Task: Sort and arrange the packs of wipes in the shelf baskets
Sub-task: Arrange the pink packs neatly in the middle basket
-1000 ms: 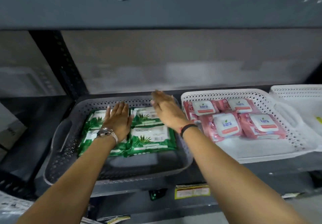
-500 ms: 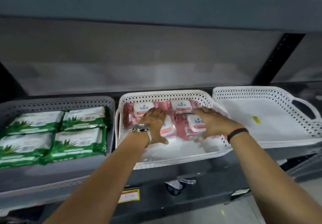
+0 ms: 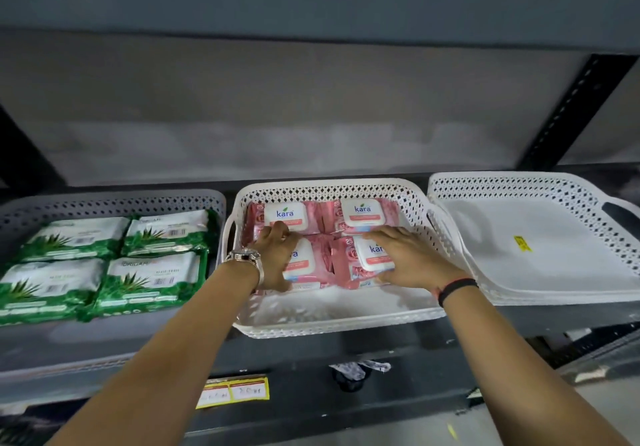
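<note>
Hands [image 3: 410, 258] on pink white-lidded packs [image 3: 372, 258]

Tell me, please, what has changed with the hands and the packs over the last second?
Both hands left the green aloe-printed wipe packs in the grey perforated basket and moved right to the white perforated basket. The left hand and right hand now press on the front two pink wipe packs with white lids, squaring them up. The green packs and the empty white basket stayed put.
</note>
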Demonstrator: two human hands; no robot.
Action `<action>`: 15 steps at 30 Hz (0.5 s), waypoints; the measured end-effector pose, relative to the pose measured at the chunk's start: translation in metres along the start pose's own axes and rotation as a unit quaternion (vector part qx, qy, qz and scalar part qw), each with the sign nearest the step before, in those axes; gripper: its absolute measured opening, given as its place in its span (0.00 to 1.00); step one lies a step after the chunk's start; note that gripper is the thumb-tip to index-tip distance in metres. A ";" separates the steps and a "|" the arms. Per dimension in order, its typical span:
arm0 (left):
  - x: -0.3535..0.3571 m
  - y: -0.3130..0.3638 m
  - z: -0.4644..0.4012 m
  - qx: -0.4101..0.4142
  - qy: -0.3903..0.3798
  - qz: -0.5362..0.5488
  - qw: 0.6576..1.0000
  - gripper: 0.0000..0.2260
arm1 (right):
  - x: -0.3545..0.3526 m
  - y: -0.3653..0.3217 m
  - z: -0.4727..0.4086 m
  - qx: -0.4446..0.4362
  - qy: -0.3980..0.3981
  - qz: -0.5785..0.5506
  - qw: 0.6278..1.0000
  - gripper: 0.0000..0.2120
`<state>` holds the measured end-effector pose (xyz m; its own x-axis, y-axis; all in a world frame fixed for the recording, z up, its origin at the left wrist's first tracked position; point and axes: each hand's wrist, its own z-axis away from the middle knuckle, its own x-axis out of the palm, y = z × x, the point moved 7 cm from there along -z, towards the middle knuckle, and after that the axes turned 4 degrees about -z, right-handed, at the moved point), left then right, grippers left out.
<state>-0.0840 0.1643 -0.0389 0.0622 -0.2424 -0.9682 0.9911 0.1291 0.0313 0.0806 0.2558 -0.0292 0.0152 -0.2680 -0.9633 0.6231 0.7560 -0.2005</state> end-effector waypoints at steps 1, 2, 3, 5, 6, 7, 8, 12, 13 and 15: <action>0.001 -0.002 -0.001 0.004 -0.011 0.005 1.000 0.39 | 0.001 -0.002 -0.001 -0.001 0.001 0.000 1.000 0.37; 0.001 -0.004 -0.002 0.008 -0.021 0.010 1.000 0.39 | 0.001 -0.003 -0.002 -0.003 0.003 -0.002 1.000 0.37; 0.002 -0.005 -0.004 0.010 -0.029 0.014 0.999 0.39 | 0.002 -0.004 -0.003 -0.004 0.004 -0.006 1.000 0.37; 0.002 -0.006 -0.005 0.014 -0.039 0.019 0.999 0.39 | 0.003 -0.004 -0.004 -0.006 0.005 -0.013 1.000 0.38; 0.003 -0.006 -0.006 0.016 -0.044 0.021 0.999 0.40 | 0.003 -0.004 -0.005 -0.007 0.004 -0.016 1.000 0.38; 0.003 -0.006 -0.007 0.016 -0.050 0.021 0.998 0.40 | 0.004 -0.004 -0.006 -0.010 0.002 -0.019 1.000 0.38; 0.004 -0.006 -0.007 0.015 -0.056 0.021 0.998 0.40 | 0.004 -0.004 -0.006 -0.011 -0.002 -0.023 1.000 0.38; 0.003 -0.005 -0.008 0.021 -0.071 -0.004 0.997 0.41 | 0.002 -0.003 -0.007 -0.017 -0.040 -0.054 0.998 0.38; 0.001 -0.005 -0.008 0.020 -0.077 -0.006 0.997 0.41 | -0.002 -0.002 -0.008 -0.017 -0.044 -0.076 0.996 0.37; -0.011 -0.005 -0.010 0.004 -0.069 0.022 0.997 0.38 | -0.017 -0.001 -0.015 -0.013 -0.006 -0.128 0.992 0.33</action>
<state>-0.0906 0.1758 -0.0304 0.1209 -0.3665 -0.9225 0.9880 0.1343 0.0761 0.0679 0.2683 -0.0155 -0.1318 -0.4592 -0.8785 0.5870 0.6779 -0.4425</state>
